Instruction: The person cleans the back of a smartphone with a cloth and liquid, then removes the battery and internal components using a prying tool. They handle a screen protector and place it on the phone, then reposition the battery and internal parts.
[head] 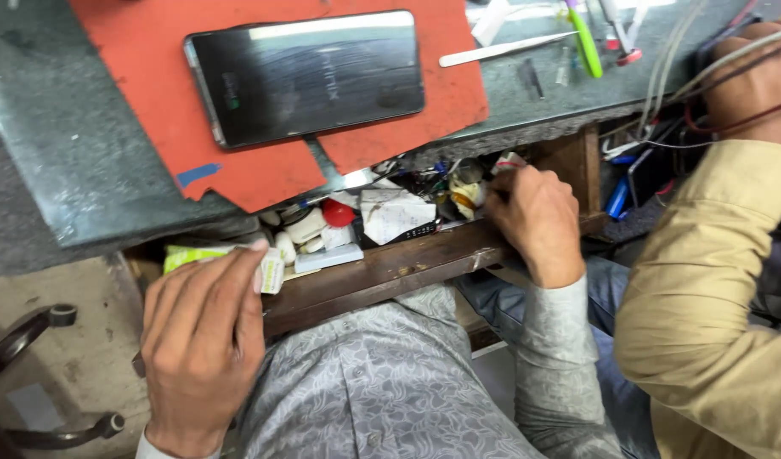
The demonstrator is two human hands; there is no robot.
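Note:
My left hand (202, 340) grips a small green and white box (205, 257) at the left end of an open wooden drawer (390, 272). My right hand (535, 217) reaches into the drawer's right side, its fingers closed among small cluttered items near a roll of tape (465, 194); I cannot tell if it holds one. The drawer holds white plastic pieces (304, 228), a red cap (338, 212) and crumpled paper (395, 214). On the worktop above lies a dark smartphone (310, 76) face up on an orange mat (263, 161).
Another person in a tan sleeve (705, 289) sits at my right, their hand (760, 81) among cables. Tweezers (505, 49), a green tool (584, 41) and small parts lie on the grey worktop (59, 170). A dark metal chair frame (33, 340) stands lower left.

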